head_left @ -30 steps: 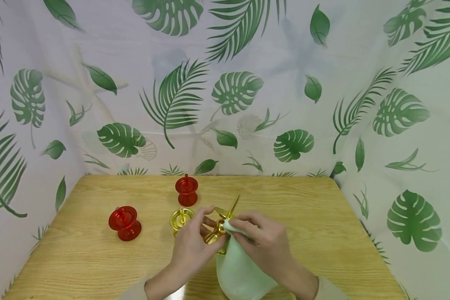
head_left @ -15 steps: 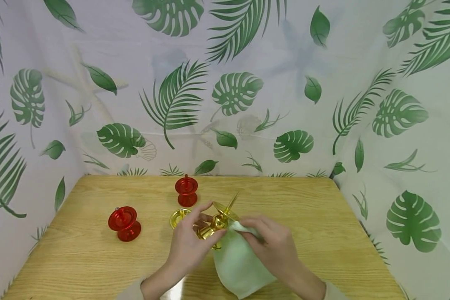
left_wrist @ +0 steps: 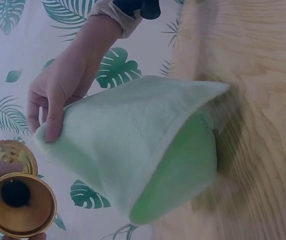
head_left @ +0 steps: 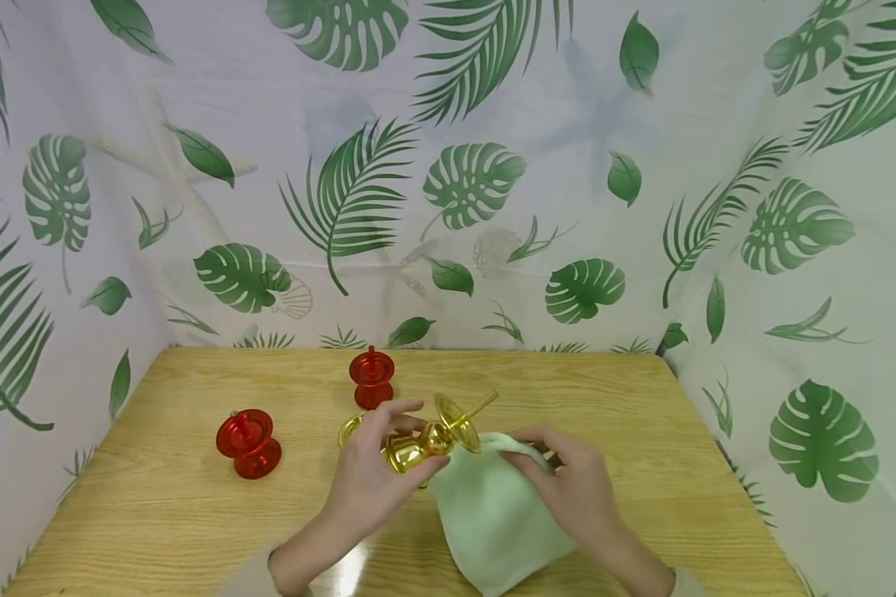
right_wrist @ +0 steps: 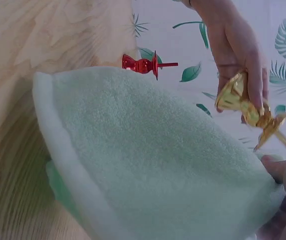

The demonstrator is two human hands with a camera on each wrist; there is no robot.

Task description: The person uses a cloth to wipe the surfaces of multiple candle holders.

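In the head view my left hand grips a gold candlestick by its stem, fingers on one side and thumb on the other. The candlestick is tilted, its dish and thin spike pointing up and right. In the left wrist view its hollow base faces the camera, dark inside. My right hand pinches the upper edge of a pale green cloth, which hangs folded over the table. The cloth's left corner lies close below the candlestick's dish. In the right wrist view the fluffy cloth fills the middle.
Two red candlesticks stand on the wooden table: one at the left, one near the back. A second gold candlestick stands partly hidden behind my left hand. A leaf-patterned sheet encloses the back and sides.
The cloth has come away from the gold candlestick's neck as my right hand moved right and its grip shifted along the edge. My left hand has tipped the candlestick further to the right.
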